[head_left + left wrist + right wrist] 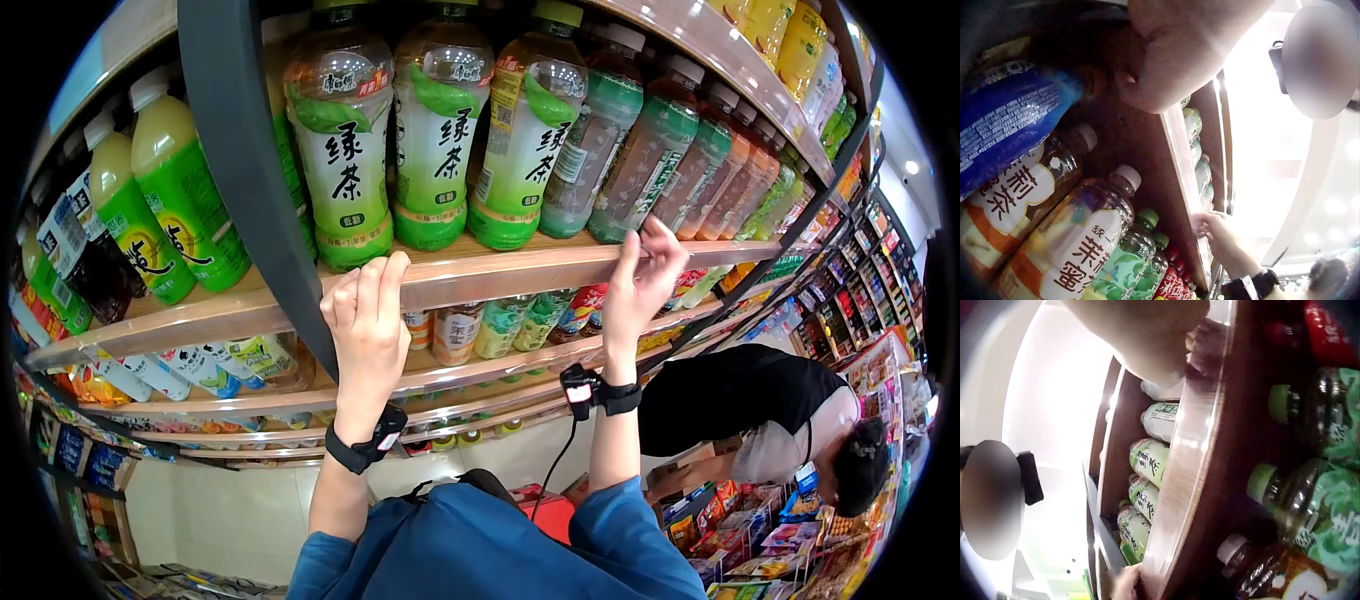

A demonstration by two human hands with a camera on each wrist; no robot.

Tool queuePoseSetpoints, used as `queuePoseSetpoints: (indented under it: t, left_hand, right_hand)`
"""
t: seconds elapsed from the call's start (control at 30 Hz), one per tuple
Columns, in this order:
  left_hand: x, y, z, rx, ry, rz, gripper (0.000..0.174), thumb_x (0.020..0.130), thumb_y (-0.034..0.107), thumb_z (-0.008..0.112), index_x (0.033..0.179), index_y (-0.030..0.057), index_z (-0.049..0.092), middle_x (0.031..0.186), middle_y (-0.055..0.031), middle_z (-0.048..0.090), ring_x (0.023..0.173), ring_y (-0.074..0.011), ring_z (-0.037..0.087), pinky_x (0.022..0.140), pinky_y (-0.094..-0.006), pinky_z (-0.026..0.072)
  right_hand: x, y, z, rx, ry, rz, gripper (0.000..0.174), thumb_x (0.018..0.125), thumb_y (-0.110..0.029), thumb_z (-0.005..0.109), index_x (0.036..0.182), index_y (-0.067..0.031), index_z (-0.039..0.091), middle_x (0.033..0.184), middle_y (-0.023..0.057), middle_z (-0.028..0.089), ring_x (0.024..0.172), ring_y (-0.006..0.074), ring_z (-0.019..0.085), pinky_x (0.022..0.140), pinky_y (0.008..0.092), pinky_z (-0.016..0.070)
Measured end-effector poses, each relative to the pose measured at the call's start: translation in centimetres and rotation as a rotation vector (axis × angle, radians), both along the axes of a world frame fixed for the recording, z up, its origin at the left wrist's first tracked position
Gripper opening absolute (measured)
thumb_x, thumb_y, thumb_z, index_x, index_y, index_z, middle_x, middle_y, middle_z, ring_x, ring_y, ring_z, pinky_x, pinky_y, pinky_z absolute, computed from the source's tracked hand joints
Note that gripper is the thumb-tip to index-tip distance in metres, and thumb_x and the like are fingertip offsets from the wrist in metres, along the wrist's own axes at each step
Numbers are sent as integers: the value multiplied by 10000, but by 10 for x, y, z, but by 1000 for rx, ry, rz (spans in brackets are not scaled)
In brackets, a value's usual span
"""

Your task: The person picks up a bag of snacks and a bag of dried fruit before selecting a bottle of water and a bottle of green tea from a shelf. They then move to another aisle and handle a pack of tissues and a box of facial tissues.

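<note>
- Head view: a wooden shelf stocked with drinks is gripped at its front edge by both hands.
- The left hand is hooked over the shelf's lip, with its fingers held together and curled onto the top. It is placed just below three green tea bottles stood upright on the shelf.
- The right hand is set further right along the same lip. Its fingers are bent and closed on the edge, with the thumb raised beside them; whether a label strip is pinched cannot be told.
- Left wrist view: the shelf is shown from underneath, and the right hand's fingers are seen wrapped round its rim.
- Capped bottles are ranged on the tier directly beneath the shelf.
- Black straps are worn on both wrists, below the shelf.
- A person in a black top is seen bent over, well below and to the right of the shelf.
</note>
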State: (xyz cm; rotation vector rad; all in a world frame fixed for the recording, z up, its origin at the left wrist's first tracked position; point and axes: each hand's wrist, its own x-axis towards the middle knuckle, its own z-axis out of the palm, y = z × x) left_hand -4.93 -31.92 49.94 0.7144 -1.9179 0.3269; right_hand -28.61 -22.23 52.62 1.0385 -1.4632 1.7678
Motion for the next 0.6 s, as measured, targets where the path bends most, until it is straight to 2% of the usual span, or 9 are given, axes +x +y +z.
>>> queuePoseSetpoints:
  t: [0.03, 0.1, 0.2, 0.23, 0.3, 0.33, 0.37, 0.43, 0.6]
  left_hand:
    - [0, -1, -1, -4, 1, 1, 624, 531, -70, 534, 1135, 92, 535, 1049, -46, 510, 990, -247, 441, 889, -384, 295]
    - [-1, -1, -2, -8, 0, 4, 624, 531, -69, 534, 1133, 95, 536, 1048, -43, 511, 987, -244, 442, 885, -381, 296]
    - [0, -2, -2, -16, -7, 20, 619, 532, -67, 533, 1129, 96, 539, 1043, -42, 514, 985, -240, 444, 880, -377, 296]
    - [-1, -2, -1, -24, -6, 26, 617, 532, -66, 533, 1127, 97, 541, 1041, -42, 515, 985, -239, 446, 878, -376, 296]
    - [-1, -2, -2, -28, -4, 27, 614, 532, -65, 533, 1124, 97, 545, 1040, -42, 517, 985, -237, 448, 877, -375, 296]
    - [-1, -2, -3, -26, -1, 26, 613, 531, -64, 533, 1122, 98, 547, 1039, -42, 518, 985, -237, 449, 877, -374, 295]
    - [-1, -2, -3, -25, 4, 25, 612, 531, -64, 533, 1121, 98, 549, 1039, -42, 519, 986, -236, 450, 877, -373, 294]
    - [-2, -3, -3, -40, 2, 33, 615, 528, -62, 532, 1121, 99, 550, 1043, -43, 519, 987, -236, 451, 877, -373, 293]
    - [-2, -3, -4, -33, 2, 37, 622, 521, -61, 530, 1121, 103, 551, 1045, -41, 520, 988, -236, 450, 878, -372, 293]
  right_hand:
    - [-2, 1, -12, -138, -39, 83, 160, 876, 13, 534, 937, -33, 394, 1100, 127, 496, 1012, 201, 514, 904, 314, 402]
    - [0, 7, -38, -235, 2, 15, 168, 857, 48, 510, 935, -39, 389, 1043, 111, 481, 978, 184, 504, 878, 303, 402]
    - [7, 9, -71, -85, 107, -7, 170, 794, 78, 498, 891, -41, 424, 977, 94, 473, 912, 171, 472, 826, 283, 385]
    - [13, 11, -72, 57, 127, -43, 145, 791, 55, 530, 898, -15, 462, 965, 114, 472, 927, 228, 479, 842, 316, 385]
    - [15, 4, -80, 248, 47, -123, 301, 757, -18, 613, 1024, 32, 484, 1038, 193, 481, 985, 325, 467, 877, 393, 377]
    - [14, -5, -87, 318, 90, -313, 414, 755, -90, 659, 1093, 60, 473, 1111, 240, 462, 1026, 397, 440, 914, 453, 353]
    - [10, -5, -88, 320, -16, -156, 476, 747, -140, 685, 1124, 58, 472, 1176, 258, 440, 1084, 430, 405, 954, 490, 311]
    - [5, -9, -85, 466, 77, -184, 502, 735, -134, 689, 1151, 49, 476, 1198, 248, 443, 1120, 435, 373, 984, 508, 259]
    - [1, -19, -89, 523, 88, -227, 442, 743, -95, 656, 1137, 34, 503, 1232, 226, 447, 1162, 433, 339, 998, 535, 212]
